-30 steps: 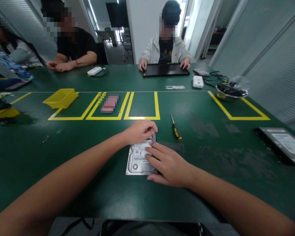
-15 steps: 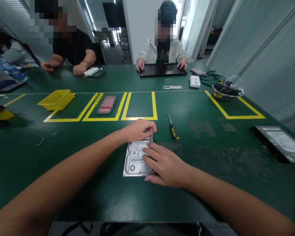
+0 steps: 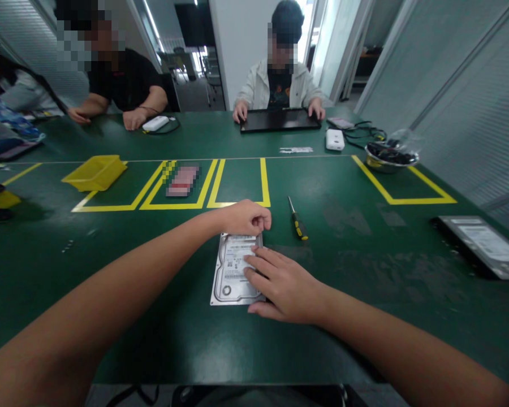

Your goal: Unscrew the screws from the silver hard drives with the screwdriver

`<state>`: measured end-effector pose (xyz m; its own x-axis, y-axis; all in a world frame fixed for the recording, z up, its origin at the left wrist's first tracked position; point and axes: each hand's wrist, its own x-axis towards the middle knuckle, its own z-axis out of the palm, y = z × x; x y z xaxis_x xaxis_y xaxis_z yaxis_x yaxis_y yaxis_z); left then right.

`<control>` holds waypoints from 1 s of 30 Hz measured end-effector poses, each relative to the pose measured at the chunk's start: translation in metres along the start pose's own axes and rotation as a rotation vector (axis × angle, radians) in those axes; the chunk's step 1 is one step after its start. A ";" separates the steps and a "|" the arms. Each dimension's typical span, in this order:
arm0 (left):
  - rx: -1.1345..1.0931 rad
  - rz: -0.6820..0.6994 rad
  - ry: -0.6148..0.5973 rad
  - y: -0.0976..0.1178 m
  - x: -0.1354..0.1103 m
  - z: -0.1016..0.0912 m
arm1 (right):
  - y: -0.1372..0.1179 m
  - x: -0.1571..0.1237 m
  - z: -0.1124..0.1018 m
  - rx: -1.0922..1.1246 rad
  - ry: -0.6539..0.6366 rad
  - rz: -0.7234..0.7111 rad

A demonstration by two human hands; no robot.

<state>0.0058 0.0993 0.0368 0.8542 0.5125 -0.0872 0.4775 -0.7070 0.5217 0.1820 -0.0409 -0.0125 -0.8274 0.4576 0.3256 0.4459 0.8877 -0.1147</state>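
Note:
A silver hard drive [image 3: 233, 277] with a white label lies flat on the green table in front of me. My right hand [image 3: 282, 282] rests on its right side, fingers stretched apart over the label and thumb by the near right corner. Over the drive's far edge, my left hand [image 3: 248, 217] is closed with its fingers bent together; whatever may be between the fingertips is hidden. Beyond my right hand lies a screwdriver [image 3: 297, 220] with a yellow and black handle, its tip pointing away from me.
Yellow tape marks [image 3: 237, 204] cross the table. A yellow bin [image 3: 95, 174] stands far left, a metal bowl [image 3: 391, 164] of dark parts far right. Another metal-cased drive [image 3: 483, 246] lies at right. Across the table, a person holds a black panel [image 3: 282, 120]; another person sits left.
My left hand has lifted slightly away from the drive's far end, uncovering more of the label. My right hand stays on the drive.

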 end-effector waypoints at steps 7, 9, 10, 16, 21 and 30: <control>-0.035 0.024 -0.053 -0.005 0.006 -0.003 | 0.001 -0.001 0.001 0.018 0.003 0.004; -0.040 0.029 -0.045 -0.006 0.007 -0.004 | 0.001 -0.001 0.001 0.022 0.007 0.000; -0.040 0.030 -0.043 -0.006 0.007 -0.004 | 0.001 -0.001 0.001 0.021 0.011 -0.001; -0.016 0.039 -0.068 -0.005 0.006 -0.006 | 0.001 0.000 0.001 0.002 0.002 -0.003; -0.023 0.031 -0.093 -0.003 0.008 -0.006 | 0.001 -0.001 0.001 -0.005 -0.005 -0.004; -0.060 -0.011 -0.149 -0.005 0.013 -0.007 | 0.000 -0.001 -0.001 -0.004 -0.021 0.002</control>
<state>0.0132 0.1134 0.0390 0.8721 0.4390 -0.2161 0.4778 -0.6690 0.5694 0.1830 -0.0412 -0.0120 -0.8332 0.4607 0.3059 0.4490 0.8865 -0.1118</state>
